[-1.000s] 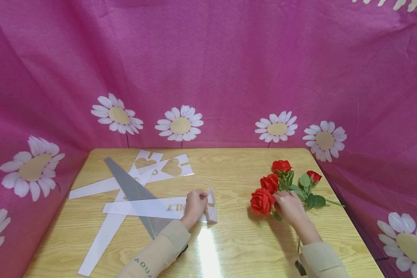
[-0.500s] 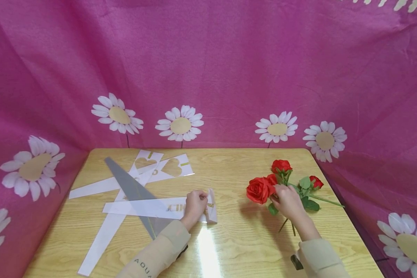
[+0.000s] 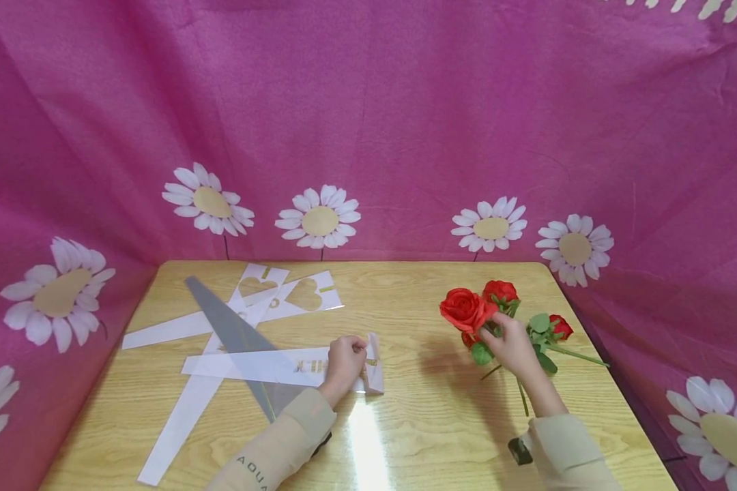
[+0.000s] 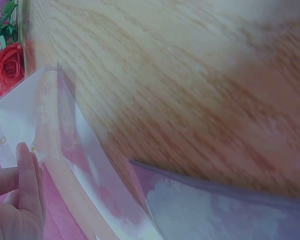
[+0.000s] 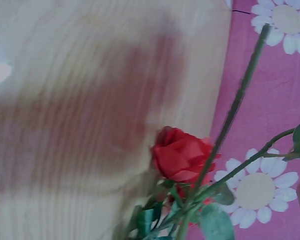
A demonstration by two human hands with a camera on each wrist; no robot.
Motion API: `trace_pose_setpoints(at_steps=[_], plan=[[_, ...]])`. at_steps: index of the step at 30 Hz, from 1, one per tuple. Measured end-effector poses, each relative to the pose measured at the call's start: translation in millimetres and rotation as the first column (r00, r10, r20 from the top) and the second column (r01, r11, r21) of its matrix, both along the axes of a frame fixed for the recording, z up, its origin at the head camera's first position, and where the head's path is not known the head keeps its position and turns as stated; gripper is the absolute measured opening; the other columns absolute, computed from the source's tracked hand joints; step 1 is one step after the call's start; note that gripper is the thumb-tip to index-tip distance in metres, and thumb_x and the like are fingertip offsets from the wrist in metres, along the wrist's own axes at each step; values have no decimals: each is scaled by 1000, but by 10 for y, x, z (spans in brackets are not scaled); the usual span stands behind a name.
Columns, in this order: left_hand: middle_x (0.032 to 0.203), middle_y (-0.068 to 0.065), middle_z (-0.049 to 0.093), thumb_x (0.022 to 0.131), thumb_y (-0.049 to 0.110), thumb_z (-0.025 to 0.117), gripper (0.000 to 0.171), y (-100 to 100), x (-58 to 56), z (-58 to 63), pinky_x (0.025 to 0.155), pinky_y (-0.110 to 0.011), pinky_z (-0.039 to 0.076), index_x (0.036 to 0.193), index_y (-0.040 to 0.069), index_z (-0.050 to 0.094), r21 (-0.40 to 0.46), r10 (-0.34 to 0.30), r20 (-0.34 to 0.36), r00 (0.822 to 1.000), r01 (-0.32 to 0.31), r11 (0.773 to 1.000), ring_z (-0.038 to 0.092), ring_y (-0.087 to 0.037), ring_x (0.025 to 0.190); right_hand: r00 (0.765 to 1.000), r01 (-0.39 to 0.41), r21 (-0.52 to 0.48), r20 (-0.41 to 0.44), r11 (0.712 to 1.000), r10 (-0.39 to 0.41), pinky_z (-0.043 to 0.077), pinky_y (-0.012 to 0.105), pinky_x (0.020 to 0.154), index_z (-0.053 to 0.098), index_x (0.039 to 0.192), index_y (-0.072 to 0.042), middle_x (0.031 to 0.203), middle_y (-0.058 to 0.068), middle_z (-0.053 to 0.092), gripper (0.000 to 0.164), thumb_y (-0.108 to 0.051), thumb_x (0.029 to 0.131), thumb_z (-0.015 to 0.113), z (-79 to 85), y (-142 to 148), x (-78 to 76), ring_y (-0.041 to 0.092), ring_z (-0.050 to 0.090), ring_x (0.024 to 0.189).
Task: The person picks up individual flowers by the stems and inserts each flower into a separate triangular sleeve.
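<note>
Raised since the earlier frame, one rose (image 3: pixel 465 309) hung above the bench (image 3: pixel 417 436), gripped in my right fingers (image 3: pixel 511 333); my left fingers (image 3: pixel 351 349) apparently pinched a clear sleeve (image 3: pixel 239 366). Lifting, I judged, next required steering clear of neighbouring roses (image 3: pixel 561 327).

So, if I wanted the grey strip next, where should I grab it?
Probably pinch the grey strip by its narrow far end, coming from the far left. That end juts past the white strips, uncovered; the middle has a white strip from the left hand lying across it, and the left sleeve partly hides the wide end.
</note>
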State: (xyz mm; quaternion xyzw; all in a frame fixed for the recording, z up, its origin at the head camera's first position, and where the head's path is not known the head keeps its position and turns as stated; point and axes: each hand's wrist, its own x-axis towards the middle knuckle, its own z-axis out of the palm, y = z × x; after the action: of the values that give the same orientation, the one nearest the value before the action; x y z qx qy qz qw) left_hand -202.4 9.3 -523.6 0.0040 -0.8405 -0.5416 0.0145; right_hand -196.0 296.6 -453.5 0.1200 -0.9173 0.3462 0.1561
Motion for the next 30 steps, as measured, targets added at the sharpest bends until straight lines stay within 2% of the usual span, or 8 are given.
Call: trace_pose_setpoints(at_steps=[4, 9, 13, 17, 24, 26, 29, 30], plan=[[65, -12, 63, 77, -10, 56, 11, -6, -6, -12, 41, -16, 44, 83, -8, 66, 6, -6, 8, 1000, 6, 1000, 60, -19, 48, 999, 15, -76, 38, 997, -12, 37, 21, 43, 64, 93, 6, 81, 19, 64, 14, 4, 79, 63, 95, -10, -5, 0, 33, 43], [65, -12, 63, 77, -10, 56, 12, -9, -7, 2, 41, -17, 43, 83, -8, 65, 14, -10, 12, 1000, 10, 1000, 60, -21, 48, 999, 42, -147, -19, 988, -45, 30, 18, 39, 64, 90, 9, 71, 16, 61, 14, 7, 76, 64, 250, -70, 2, -1, 28, 44], [64, -12, 63, 77, -11, 56, 11, -6, -8, 9, 41, -17, 44, 83, -9, 65, 20, -10, 12, 1000, 10, 1000, 60, -22, 48, 994, 74, -247, -58, 966, -90, 30, 16, 42, 64, 87, 10, 66, -2, 59, 11, 7, 77, 64, 363, -102, 0, 1, 34, 52], [64, -12, 63, 77, -10, 56, 11, -6, -7, 8, 41, -17, 44, 82, -9, 65, 25, -9, 5, 1000, 9, 1000, 60, -22, 47, 992, 125, -403, 20, 906, -128, 42, 13, 51, 66, 93, 5, 72, -18, 60, 14, 0, 80, 66, 417, -81, -45, -1, 49, 62], [65, -12, 63, 77, -10, 56, 10, -5, -15, -11, 41, -17, 44, 82, -8, 66, 36, -11, 11, 1000, 10, 999, 60, -21, 48, 974, 224, -678, 167, 700, -150, 44, 12, 60, 65, 82, -13, 69, -13, 61, 6, -14, 80, 70, 559, -47, -39, -2, 53, 68], [65, -12, 63, 77, -10, 56, 11, -3, -19, -15, 41, -17, 44, 82, -8, 66, 36, -10, 14, 1000, 10, 999, 60, -21, 48, 983, 184, -756, 144, 629, -114, 45, 13, 69, 66, 85, -9, 75, -8, 64, 10, -15, 79, 71, 463, 29, -104, 0, 55, 76], [65, -13, 63, 77, -10, 56, 11, -1, -24, -16, 41, -17, 45, 82, -8, 66, 32, -8, 10, 1000, 8, 999, 60, -21, 48, 999, 42, -891, 52, 451, 9, 46, 16, 82, 66, 100, 1, 92, 4, 69, 21, -6, 80, 68, 91, 280, -324, 9, 61, 92], [65, -13, 63, 77, -10, 56, 11, 0, -26, -14, 41, -17, 44, 82, -9, 66, 32, -6, 10, 1000, 6, 999, 60, -22, 48, 998, 27, -907, 45, 421, 33, 46, 17, 82, 66, 101, 2, 93, 6, 69, 22, -5, 80, 68, -8, 347, -377, 11, 61, 93]])
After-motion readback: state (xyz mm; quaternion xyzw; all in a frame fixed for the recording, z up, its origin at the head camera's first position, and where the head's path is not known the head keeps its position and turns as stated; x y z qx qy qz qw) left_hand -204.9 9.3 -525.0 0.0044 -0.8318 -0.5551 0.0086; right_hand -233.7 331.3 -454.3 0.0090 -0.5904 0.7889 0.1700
